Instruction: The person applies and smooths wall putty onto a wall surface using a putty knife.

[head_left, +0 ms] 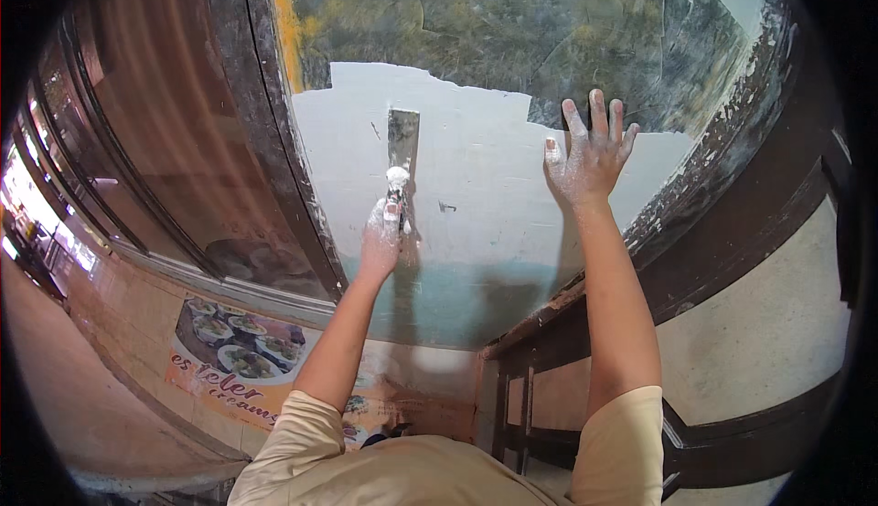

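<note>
A putty knife [402, 138] is gripped by my left hand [380, 234], its wide grey blade pointing up against the white-coated part of the wall [485, 168]. A lump of white putty sits where the blade meets the handle. White powder or putty coats both hands. My right hand [590, 160] is spread over the upper edge of the white coat, fingers apart and holding nothing. Above the coat, the wall surface [512, 21] is bare, mottled dark grey and yellowish. A pale blue-green band [457, 296] shows lower down.
Dark, worn frame posts [265, 122] border the wall panel on the left, with another [745, 108] on the right. A glazed brown panel [174, 95] stands farther left. At lower left lies a printed food banner [242, 351]. Dark wooden framing with pale panels [768, 323] runs along the right.
</note>
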The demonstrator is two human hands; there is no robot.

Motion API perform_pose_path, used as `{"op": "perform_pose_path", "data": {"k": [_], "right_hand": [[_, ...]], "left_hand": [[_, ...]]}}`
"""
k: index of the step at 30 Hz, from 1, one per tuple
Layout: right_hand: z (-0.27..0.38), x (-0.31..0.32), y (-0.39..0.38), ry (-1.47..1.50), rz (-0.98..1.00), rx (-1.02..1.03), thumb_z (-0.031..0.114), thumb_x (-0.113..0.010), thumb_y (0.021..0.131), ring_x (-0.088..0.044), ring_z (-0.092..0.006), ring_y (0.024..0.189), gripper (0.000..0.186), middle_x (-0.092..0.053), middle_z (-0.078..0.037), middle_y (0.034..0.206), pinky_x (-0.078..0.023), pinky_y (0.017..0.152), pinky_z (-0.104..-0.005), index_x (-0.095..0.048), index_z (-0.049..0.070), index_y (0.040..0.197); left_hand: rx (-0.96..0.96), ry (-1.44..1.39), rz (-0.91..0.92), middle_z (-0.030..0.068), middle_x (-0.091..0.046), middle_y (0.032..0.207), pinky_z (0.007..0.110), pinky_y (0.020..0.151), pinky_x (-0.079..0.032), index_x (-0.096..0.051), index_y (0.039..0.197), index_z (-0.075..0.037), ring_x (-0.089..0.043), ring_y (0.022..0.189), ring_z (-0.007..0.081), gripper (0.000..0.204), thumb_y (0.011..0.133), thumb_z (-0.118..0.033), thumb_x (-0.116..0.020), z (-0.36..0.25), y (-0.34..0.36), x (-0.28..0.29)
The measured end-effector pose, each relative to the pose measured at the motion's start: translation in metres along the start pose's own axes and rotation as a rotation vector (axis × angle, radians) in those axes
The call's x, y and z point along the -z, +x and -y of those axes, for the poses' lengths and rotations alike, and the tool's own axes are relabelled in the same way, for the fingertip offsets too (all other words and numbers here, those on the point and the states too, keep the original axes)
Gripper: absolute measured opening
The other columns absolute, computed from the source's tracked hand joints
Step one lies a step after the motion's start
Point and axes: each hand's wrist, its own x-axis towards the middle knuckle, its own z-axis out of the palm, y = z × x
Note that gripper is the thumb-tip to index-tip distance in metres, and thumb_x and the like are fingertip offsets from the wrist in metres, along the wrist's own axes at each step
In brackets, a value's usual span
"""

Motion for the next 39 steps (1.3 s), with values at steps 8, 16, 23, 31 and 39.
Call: {"op": "perform_pose_path", "data": {"k": [8,16,23,31,39], "right_hand": [[0.003,0.000,0.001,0.016,-0.040,0.023,0.035,-0.073,0.073,-0.018,-0.0288,0.142,0.064,-0.027,0.001,0.152,-0.011,0.112,-0.0623,-0.048,0.036,0.132],[-0.001,-0.001,-0.003,0.004,-0.040,0.031,0.036,-0.073,0.073,-0.018,-0.0287,0.142,0.063,-0.026,0.001,0.153,-0.014,0.110,-0.0635,-0.049,0.036,0.131],[0.008,0.003,0.002,0.037,-0.040,0.023,0.036,-0.070,0.075,-0.019,-0.0292,0.142,0.059,-0.029,0.000,0.152,-0.011,0.111,-0.0625,-0.050,0.036,0.131],[0.001,-0.003,-0.002,0.021,-0.045,0.028,0.036,-0.071,0.075,-0.016,-0.0280,0.143,0.061,-0.026,0.001,0.153,-0.010,0.112,-0.0614,-0.048,0.036,0.132],[0.005,0.000,0.001,0.027,-0.022,0.021,0.037,-0.070,0.076,-0.017,-0.0291,0.142,0.060,-0.025,0.001,0.153,-0.010,0.112,-0.0620,-0.047,0.036,0.132]], "left_hand": [[-0.037,0.227,-0.095,0.0149,-0.054,0.078,0.039,0.068,-0.043,-0.052,0.100,-0.001,-0.055,0.073,0.0293,0.045,0.100,-0.043,-0.036,0.093,-0.073,-0.025],[-0.181,0.203,-0.140,0.0151,-0.054,0.075,0.040,0.064,-0.041,-0.054,0.094,-0.001,-0.053,0.069,0.0287,0.045,0.101,-0.040,-0.033,-0.029,-0.005,-0.011],[-0.118,0.299,-0.160,0.0214,-0.058,0.078,0.046,0.067,-0.043,-0.054,0.103,0.000,-0.058,0.075,0.0394,0.045,0.100,-0.041,-0.035,0.082,-0.058,-0.016],[-0.141,0.229,-0.198,0.0137,-0.050,0.070,0.041,0.062,-0.040,-0.052,0.093,-0.001,-0.050,0.065,0.0275,0.046,0.100,-0.043,-0.035,0.023,-0.020,-0.002],[-0.149,0.213,-0.144,0.0196,-0.057,0.074,0.045,0.061,-0.043,-0.054,0.099,-0.002,-0.057,0.066,0.0378,0.043,0.099,-0.042,-0.038,0.077,-0.029,0.006]]}}
